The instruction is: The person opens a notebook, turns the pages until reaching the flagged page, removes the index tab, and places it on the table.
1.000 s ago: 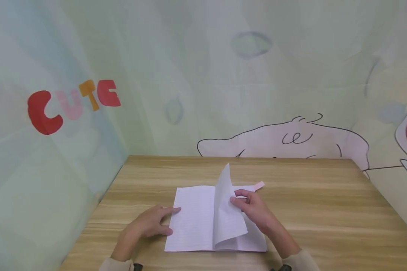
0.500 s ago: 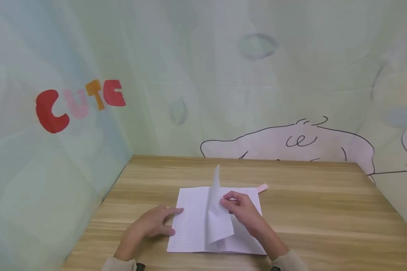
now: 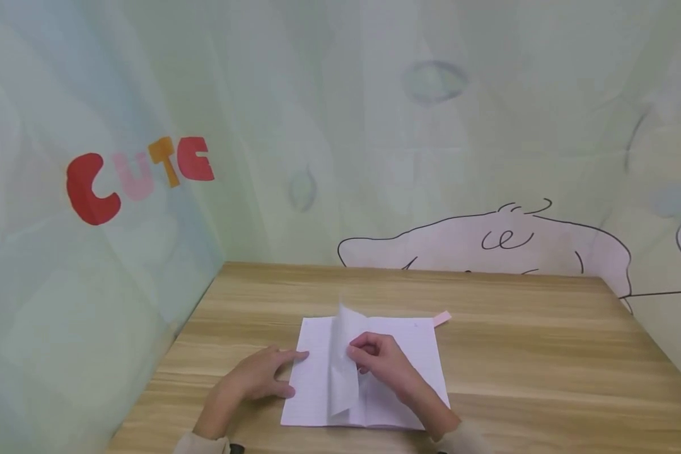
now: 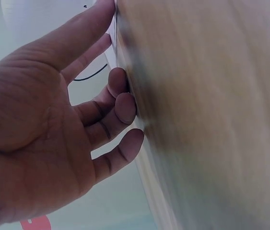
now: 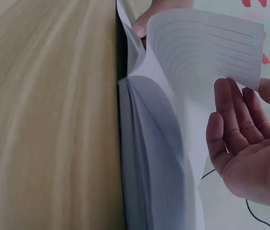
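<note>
An open notebook (image 3: 400, 372) with lined white pages lies flat on the wooden table. My right hand (image 3: 383, 362) pinches the outer edge of one raised page (image 3: 345, 372), which curves up over the left half. In the right wrist view the page (image 5: 206, 52) shows its ruled lines, held between thumb and fingers (image 5: 226, 98). My left hand (image 3: 261, 375) rests at the notebook's left edge, its index fingertip and thumb touching the left page (image 3: 312, 378). In the left wrist view the left hand's (image 4: 48, 120) other fingertips reach down to the tabletop.
A pink tab (image 3: 442, 318) sticks out from the notebook's top right corner. The wooden table (image 3: 533, 353) extends around the notebook on all sides. Behind it hangs a pale printed backdrop (image 3: 318, 126) with coloured letters and a cartoon outline.
My right hand has carried the pinched page leftward across the notebook's middle, uncovering more of the right page. The left hand has stayed at the left edge. The head view has shifted slightly.
</note>
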`<control>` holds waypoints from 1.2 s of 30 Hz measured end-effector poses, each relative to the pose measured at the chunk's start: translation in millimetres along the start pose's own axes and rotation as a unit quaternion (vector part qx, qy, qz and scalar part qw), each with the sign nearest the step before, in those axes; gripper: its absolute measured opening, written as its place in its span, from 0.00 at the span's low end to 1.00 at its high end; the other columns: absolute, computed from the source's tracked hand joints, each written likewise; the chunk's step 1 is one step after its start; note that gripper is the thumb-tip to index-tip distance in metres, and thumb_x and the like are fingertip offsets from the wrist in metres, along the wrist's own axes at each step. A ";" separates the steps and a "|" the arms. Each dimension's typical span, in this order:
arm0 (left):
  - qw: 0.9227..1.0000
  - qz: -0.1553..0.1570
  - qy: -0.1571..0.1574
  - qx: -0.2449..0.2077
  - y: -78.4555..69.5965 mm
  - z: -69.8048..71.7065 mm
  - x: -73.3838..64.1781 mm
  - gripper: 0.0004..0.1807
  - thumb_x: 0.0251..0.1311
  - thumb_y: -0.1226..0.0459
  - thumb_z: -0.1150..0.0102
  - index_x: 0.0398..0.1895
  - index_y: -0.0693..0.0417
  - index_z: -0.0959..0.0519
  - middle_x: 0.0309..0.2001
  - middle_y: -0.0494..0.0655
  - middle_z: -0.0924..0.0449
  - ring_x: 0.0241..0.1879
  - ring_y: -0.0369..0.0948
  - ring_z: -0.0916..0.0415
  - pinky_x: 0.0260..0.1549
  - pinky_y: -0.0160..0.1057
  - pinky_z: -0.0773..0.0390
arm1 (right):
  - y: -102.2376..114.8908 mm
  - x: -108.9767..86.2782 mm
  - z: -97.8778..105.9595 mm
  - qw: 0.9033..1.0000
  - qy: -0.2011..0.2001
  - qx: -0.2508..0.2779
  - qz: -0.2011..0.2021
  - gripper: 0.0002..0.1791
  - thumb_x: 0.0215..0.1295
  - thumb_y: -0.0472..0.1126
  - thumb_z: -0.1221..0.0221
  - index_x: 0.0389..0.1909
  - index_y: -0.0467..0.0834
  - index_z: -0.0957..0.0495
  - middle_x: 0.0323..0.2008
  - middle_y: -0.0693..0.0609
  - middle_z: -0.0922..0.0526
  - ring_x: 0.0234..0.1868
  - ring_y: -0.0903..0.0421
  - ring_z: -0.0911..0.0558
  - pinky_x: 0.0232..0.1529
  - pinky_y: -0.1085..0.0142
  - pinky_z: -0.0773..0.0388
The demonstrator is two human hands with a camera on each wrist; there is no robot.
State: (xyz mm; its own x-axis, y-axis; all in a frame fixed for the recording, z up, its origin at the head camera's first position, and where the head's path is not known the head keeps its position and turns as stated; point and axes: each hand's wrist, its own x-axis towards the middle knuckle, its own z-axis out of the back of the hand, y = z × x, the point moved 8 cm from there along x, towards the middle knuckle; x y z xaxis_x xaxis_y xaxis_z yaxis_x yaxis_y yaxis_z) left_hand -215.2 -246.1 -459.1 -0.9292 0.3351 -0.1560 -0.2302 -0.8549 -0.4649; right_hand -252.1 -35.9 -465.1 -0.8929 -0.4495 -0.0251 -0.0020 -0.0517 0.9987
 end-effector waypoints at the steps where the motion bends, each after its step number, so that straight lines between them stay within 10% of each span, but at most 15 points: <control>1: 1.000 0.004 0.002 -0.001 0.1 -0.3 0.2 0.37 0.48 0.57 0.23 0.66 0.47 0.23 0.44 0.50 0.24 0.38 0.44 0.32 0.43 0.53 0.26 | -1.5 0.8 -2.3 1.000 0.003 0.000 -0.003 0.13 0.68 0.38 0.38 0.43 0.29 0.20 0.31 0.52 0.15 0.30 0.61 0.21 0.33 0.69 0.23; 12: 0.999 -0.041 -0.013 0.033 -5.0 -1.2 0.6 0.38 0.55 0.53 0.29 0.66 0.60 0.27 0.46 0.53 0.23 0.43 0.50 0.24 0.46 0.54 0.23 | -14.4 1.2 -17.8 0.999 0.020 -0.008 -0.025 0.11 0.70 0.40 0.41 0.42 0.34 0.19 0.37 0.44 0.12 0.31 0.52 0.13 0.31 0.67 0.24; 21: 0.996 -0.071 -0.061 -0.001 -9.7 12.6 0.7 0.12 0.66 0.62 0.39 0.51 0.49 0.22 0.36 0.37 0.24 0.36 0.36 0.26 0.34 0.40 0.23 | -16.8 1.2 -22.2 0.999 0.033 -0.012 -0.030 0.11 0.71 0.41 0.41 0.41 0.35 0.19 0.36 0.47 0.12 0.31 0.55 0.14 0.30 0.69 0.25; 31: 0.991 -0.082 -0.095 -0.048 -15.8 19.3 2.1 0.42 0.65 0.69 0.40 0.80 0.53 0.49 0.49 0.49 0.18 0.31 0.30 0.26 0.29 0.34 0.24 | -20.4 -5.1 -24.2 0.996 0.063 -0.018 -0.063 0.13 0.71 0.41 0.42 0.43 0.34 0.17 0.37 0.47 0.13 0.29 0.54 0.13 0.32 0.67 0.26; 36: 0.993 -0.083 -0.080 -0.031 -15.9 17.8 2.0 0.33 0.68 0.69 0.44 0.75 0.47 0.36 0.42 0.45 0.18 0.30 0.31 0.27 0.32 0.36 0.25 | -16.2 -9.1 -26.2 0.995 0.081 -0.024 -0.057 0.13 0.72 0.40 0.42 0.44 0.33 0.18 0.38 0.46 0.13 0.28 0.51 0.13 0.34 0.66 0.24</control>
State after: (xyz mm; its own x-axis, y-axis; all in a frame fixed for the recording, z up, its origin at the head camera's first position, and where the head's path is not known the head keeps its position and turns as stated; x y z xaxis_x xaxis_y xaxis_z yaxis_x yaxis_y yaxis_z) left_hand -218.6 -238.8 -436.5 -0.9150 0.3981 0.0661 -0.3710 -0.7656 -0.5256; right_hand -232.2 -54.3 -482.3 -0.8040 -0.5755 -0.1496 -0.0752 -0.1512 0.9856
